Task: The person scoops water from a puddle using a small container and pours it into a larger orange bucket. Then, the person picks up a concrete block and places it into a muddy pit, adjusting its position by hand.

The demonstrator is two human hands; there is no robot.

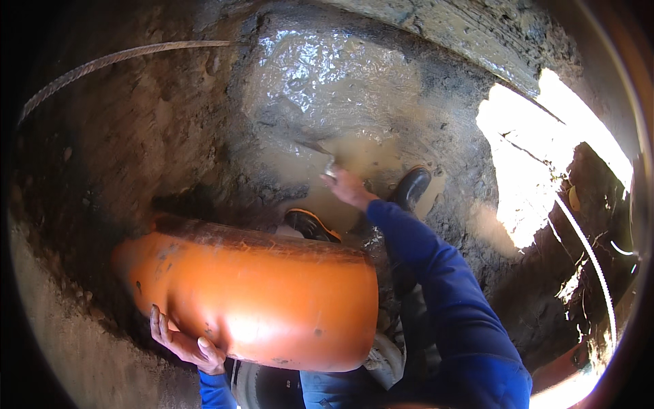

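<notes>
A large orange pipe (259,293), smudged with dirt, lies across the lower left in front of my body. My left hand (187,344) touches its near left side, with fingers stretched and thumb apart; it is not wrapped round the pipe. Farther ahead, my right hand (349,188) is closed on the handle of what looks like a trowel (315,147). The blade is blurred and reaches left over the wet, muddy surface (340,75). Murky water (368,155) lies around the tool and near my boots.
My dark boots (412,185) stand in mud, one partly behind the pipe. Earth walls (150,143) rise around the pit. A ribbed steel bar (129,53) sticks out at upper left; a pale rope or bar (589,252) curves at right. Beneath the pipe is a dark round object (266,388).
</notes>
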